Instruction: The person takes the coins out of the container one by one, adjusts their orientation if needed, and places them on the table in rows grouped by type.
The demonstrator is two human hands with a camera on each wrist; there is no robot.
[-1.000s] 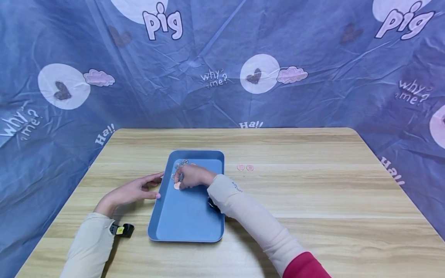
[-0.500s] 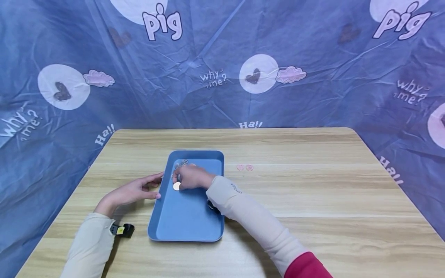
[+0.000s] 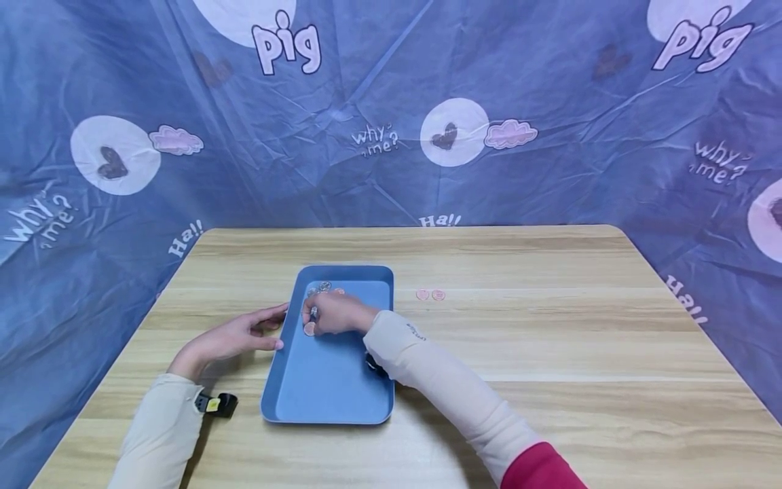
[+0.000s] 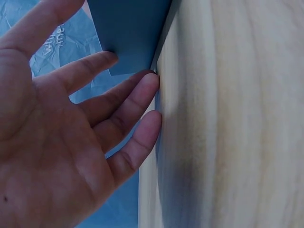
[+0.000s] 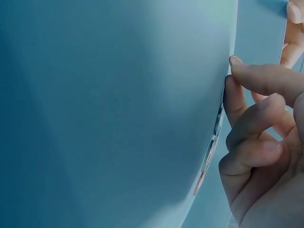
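A blue rectangular tray (image 3: 332,394) lies on the wooden table, with several silver and copper-coloured coins (image 3: 325,286) in its far left part. My right hand (image 3: 332,312) is down inside the tray, fingers curled, with thumb and index finger pinching at the edge of a copper-coloured coin (image 3: 309,329). In the right wrist view more coins (image 5: 209,152) lie flat on the tray floor beside the curled fingers, seen edge-on. My left hand (image 3: 232,336) stays at the tray's left wall, thumb and fingers spread and touching its outer side.
Two copper-coloured coins (image 3: 430,295) lie side by side on the table (image 3: 519,326), right of the tray. A blue printed cloth (image 3: 275,170) hangs behind the table and along its sides.
My right hand has shifted slightly left within the tray. The copper-coloured coin at its fingertips flashed bright half a second ago and has slid a little left and nearer. My left hand stays put.
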